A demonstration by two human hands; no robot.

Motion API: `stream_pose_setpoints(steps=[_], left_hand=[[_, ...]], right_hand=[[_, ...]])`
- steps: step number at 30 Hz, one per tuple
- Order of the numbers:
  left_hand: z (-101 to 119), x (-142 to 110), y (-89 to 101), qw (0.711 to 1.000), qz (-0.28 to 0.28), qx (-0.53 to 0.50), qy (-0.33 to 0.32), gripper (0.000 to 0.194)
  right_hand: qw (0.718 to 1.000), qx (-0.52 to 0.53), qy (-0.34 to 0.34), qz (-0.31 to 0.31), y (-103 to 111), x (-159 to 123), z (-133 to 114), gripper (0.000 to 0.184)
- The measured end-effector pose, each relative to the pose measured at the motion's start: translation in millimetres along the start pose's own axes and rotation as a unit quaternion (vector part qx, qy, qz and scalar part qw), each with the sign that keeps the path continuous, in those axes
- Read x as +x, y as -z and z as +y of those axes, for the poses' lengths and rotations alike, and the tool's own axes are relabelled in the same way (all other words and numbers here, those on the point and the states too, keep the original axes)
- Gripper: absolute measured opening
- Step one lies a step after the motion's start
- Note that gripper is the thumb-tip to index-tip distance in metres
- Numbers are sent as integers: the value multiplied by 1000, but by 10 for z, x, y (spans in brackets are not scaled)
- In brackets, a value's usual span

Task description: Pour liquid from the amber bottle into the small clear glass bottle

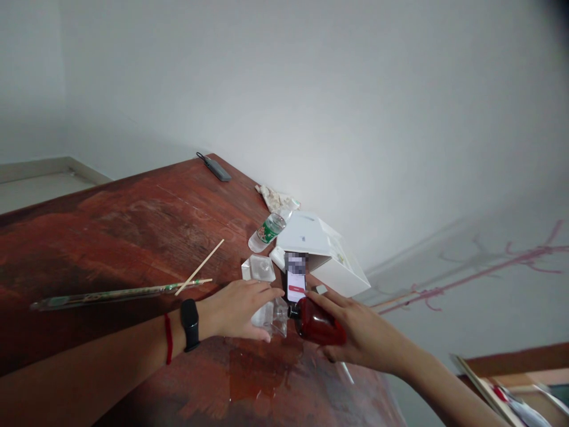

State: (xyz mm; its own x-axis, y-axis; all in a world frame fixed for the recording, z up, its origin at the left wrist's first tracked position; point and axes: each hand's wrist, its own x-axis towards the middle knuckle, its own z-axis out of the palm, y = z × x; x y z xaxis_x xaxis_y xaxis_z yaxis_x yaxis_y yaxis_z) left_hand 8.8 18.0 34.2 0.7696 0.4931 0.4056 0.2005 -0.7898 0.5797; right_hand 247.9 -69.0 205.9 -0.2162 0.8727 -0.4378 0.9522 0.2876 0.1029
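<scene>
My right hand (355, 332) is wrapped round a dark red bottle (317, 323) tipped on its side, its black neck pointing left at a small clear glass bottle (273, 314). My left hand (237, 308) grips that clear bottle from the left and steadies it on the red wooden table (133, 237). A black watch and a red string are on my left wrist. Just behind the two bottles a phone (296, 284) with a lit screen stands upright.
A white box (324, 255) sits behind the phone, with a clear square lid (260, 268), a lying water bottle (269, 228) and a crumpled cloth (275, 198) nearby. A long glass rod (115, 295) and wooden stick (200, 267) lie left. A wet patch (258, 379) spreads near the table edge.
</scene>
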Motion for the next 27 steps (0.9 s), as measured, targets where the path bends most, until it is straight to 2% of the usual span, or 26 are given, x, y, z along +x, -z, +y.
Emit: stream_pose_setpoints(steps=[8, 12, 27], left_hand=[[5, 10, 14, 1000, -7, 2, 0, 92], [-3, 11, 0, 1000, -7, 2, -2, 90], [-32, 6, -16, 1000, -12, -10, 7, 91]], right_hand=[[1000, -5, -3, -4, 28, -2, -48, 94], [1000, -21, -17, -3, 23, 3, -48, 97], [1000, -18, -3, 2, 0, -3, -19, 103]])
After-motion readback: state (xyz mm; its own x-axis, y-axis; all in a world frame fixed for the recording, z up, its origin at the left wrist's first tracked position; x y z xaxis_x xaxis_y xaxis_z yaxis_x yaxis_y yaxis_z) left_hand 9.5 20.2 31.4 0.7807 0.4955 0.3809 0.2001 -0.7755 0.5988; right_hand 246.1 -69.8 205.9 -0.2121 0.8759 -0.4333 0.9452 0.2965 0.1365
